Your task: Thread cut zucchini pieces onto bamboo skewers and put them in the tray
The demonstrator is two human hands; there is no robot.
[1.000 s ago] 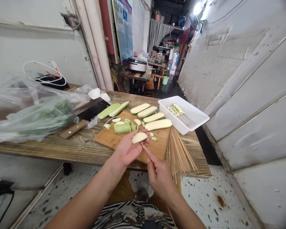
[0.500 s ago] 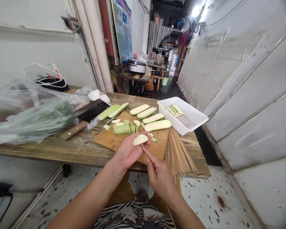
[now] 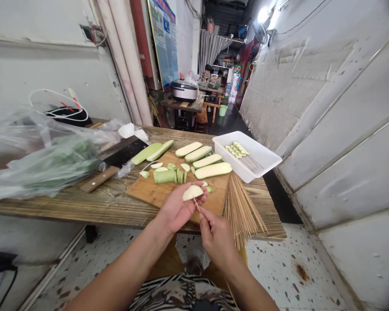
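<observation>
Slight downward shift of the left hand and right hand since the earlier frame. Left fingers cupped under and grasping a pale zucchini slice, held above the wooden cutting board. Right fingertips pinched on a bamboo skewer, its tip in the slice. Done: skewered zucchini pieces in the white plastic tray. Remaining: zucchini strips on the board, loose skewers fanned on the table beside it.
</observation>
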